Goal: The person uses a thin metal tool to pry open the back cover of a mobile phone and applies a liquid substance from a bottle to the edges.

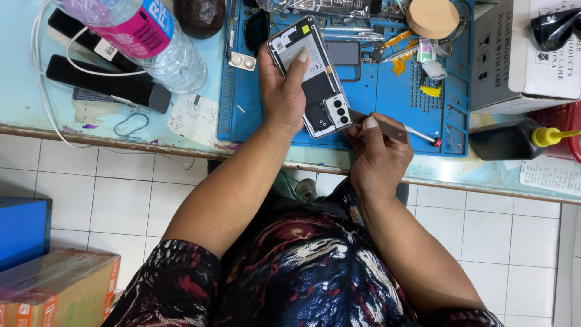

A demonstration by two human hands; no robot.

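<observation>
Phone (315, 75), back off, tilted in left hand (281, 91)

Left hand (283, 91) grips an opened phone (311, 75), back cover off, thumb on its white battery, held tilted over a blue work mat (242, 115). Right hand (376, 154) pinches a thin flat tool (387, 128) at the phone's near corner, by the camera lenses. Plastic water bottle (154, 42) far left, white cardboard box (520, 54) far right, black bottle with yellow cap (514, 139) beside it.
</observation>
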